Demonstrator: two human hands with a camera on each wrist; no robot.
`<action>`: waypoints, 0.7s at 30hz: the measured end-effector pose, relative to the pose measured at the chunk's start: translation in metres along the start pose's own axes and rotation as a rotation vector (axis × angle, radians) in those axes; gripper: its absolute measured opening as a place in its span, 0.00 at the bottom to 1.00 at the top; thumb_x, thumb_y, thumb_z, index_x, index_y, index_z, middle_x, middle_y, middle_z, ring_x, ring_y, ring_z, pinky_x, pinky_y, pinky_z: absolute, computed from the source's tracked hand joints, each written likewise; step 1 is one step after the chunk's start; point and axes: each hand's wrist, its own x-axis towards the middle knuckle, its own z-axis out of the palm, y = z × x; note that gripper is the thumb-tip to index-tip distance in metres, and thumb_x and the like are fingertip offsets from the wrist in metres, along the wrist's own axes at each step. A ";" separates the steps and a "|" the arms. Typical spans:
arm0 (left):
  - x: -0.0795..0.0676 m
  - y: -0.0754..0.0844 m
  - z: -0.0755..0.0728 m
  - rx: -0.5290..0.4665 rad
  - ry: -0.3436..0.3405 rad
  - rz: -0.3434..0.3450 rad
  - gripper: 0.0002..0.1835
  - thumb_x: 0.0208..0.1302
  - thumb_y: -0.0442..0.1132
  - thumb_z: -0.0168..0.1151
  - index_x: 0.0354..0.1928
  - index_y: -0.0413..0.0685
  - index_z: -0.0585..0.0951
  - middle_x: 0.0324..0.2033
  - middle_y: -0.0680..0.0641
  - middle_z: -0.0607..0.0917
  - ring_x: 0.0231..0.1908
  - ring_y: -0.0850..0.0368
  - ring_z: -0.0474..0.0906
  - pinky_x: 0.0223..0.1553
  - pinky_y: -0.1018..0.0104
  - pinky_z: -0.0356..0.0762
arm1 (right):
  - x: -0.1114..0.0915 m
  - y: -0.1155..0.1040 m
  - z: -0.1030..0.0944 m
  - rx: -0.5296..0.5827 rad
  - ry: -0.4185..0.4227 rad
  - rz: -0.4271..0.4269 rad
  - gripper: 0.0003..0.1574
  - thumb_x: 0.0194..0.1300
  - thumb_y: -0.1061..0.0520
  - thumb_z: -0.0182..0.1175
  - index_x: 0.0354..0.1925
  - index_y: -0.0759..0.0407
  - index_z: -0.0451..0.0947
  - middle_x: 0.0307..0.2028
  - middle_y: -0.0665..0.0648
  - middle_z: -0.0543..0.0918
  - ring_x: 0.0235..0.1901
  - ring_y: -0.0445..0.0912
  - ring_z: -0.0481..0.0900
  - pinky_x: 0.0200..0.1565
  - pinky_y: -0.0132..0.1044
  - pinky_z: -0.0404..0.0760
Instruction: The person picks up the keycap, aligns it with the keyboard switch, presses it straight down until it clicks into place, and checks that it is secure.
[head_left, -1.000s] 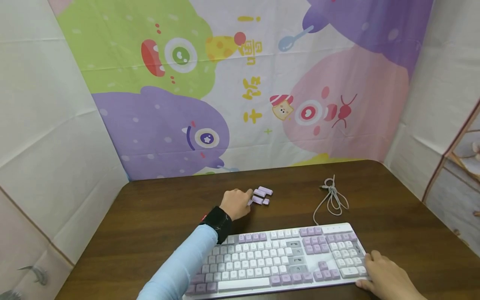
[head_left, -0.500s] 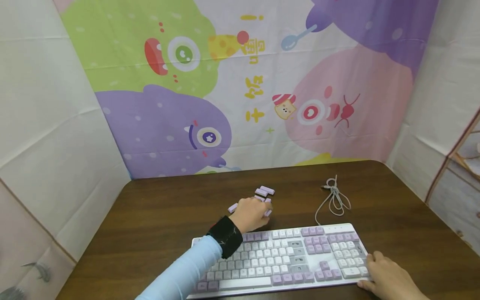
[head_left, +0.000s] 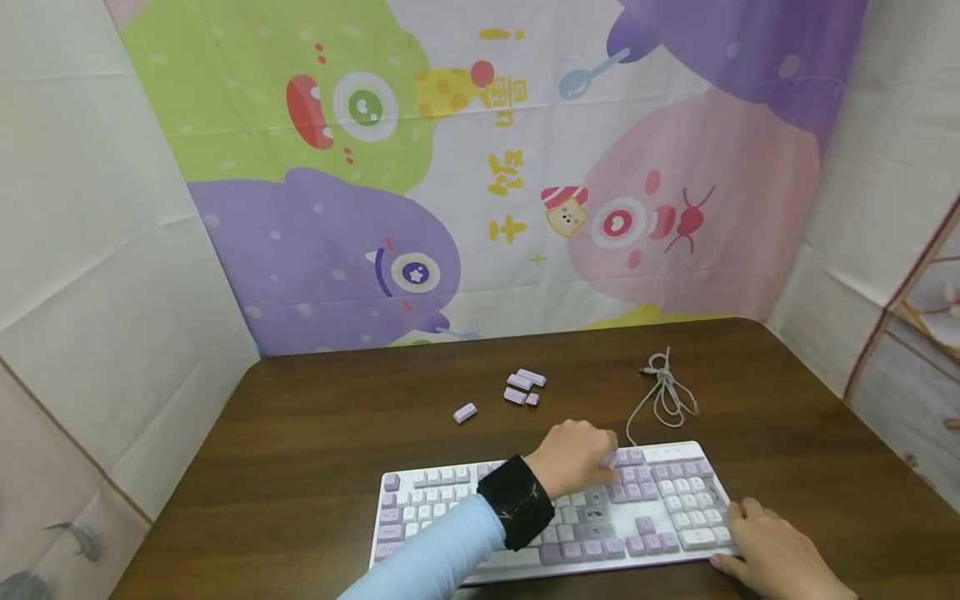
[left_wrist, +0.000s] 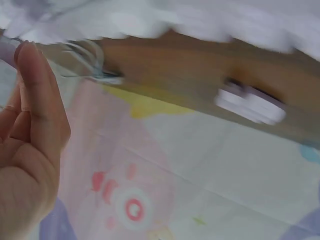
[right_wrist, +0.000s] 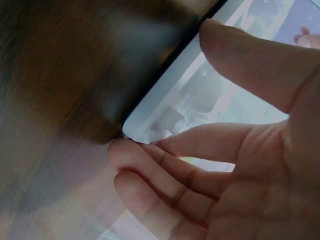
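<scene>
A white and lilac keyboard (head_left: 697, 540) lies along the front of the table, with a column of grey sockets without caps right of its letter keys. My left hand (head_left: 572, 457) is over the keyboard's back part, its wrist band and sleeve hiding many keys. Between its thumb and fingers it pinches a lilac keycap (left_wrist: 7, 53), seen at the edge of the left wrist view. My right hand (head_left: 776, 550) holds the keyboard's right front corner, thumb at the front edge and fingers along the side, as the right wrist view (right_wrist: 250, 150) also shows.
Several loose lilac keycaps (head_left: 515, 396) lie grouped behind the keyboard, and a single lilac keycap (head_left: 465, 413) sits left of them. The keyboard's coiled cable (head_left: 664, 392) rests at the back right. A cartoon-print curtain (head_left: 510, 292) hangs behind the brown table (head_left: 315, 450).
My left hand went from the loose keycaps rightward and nearer, over the keyboard, carrying a lilac keycap. One keycap now lies apart to the left. My right hand stays at the corner.
</scene>
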 end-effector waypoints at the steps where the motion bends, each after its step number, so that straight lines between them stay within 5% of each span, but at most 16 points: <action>1: 0.003 0.008 -0.001 -0.009 -0.006 0.002 0.13 0.50 0.55 0.67 0.31 0.57 0.81 0.21 0.59 0.80 0.25 0.63 0.77 0.23 0.70 0.72 | -0.001 0.001 0.000 0.005 0.014 -0.008 0.37 0.44 0.43 0.69 0.41 0.72 0.74 0.35 0.62 0.77 0.32 0.54 0.78 0.30 0.49 0.76; 8: 0.023 0.053 0.005 -0.016 -0.011 0.063 0.14 0.48 0.57 0.68 0.23 0.57 0.78 0.16 0.61 0.74 0.20 0.68 0.71 0.23 0.73 0.70 | -0.006 0.001 -0.009 0.049 0.023 -0.009 0.35 0.48 0.43 0.67 0.46 0.69 0.77 0.41 0.69 0.80 0.34 0.59 0.81 0.31 0.53 0.77; 17: 0.035 0.093 0.020 0.034 0.095 0.119 0.14 0.47 0.61 0.67 0.24 0.61 0.80 0.19 0.63 0.81 0.21 0.70 0.73 0.25 0.78 0.70 | 0.000 -0.015 -0.025 0.302 0.169 0.118 0.18 0.58 0.54 0.60 0.43 0.67 0.79 0.28 0.53 0.83 0.25 0.44 0.76 0.25 0.42 0.73; 21: 0.036 0.104 0.027 0.058 0.155 0.102 0.16 0.46 0.63 0.66 0.22 0.62 0.78 0.19 0.63 0.81 0.22 0.70 0.76 0.23 0.77 0.71 | 0.002 -0.010 -0.025 0.424 0.145 0.215 0.21 0.56 0.55 0.61 0.42 0.70 0.76 0.22 0.51 0.83 0.21 0.40 0.72 0.26 0.37 0.68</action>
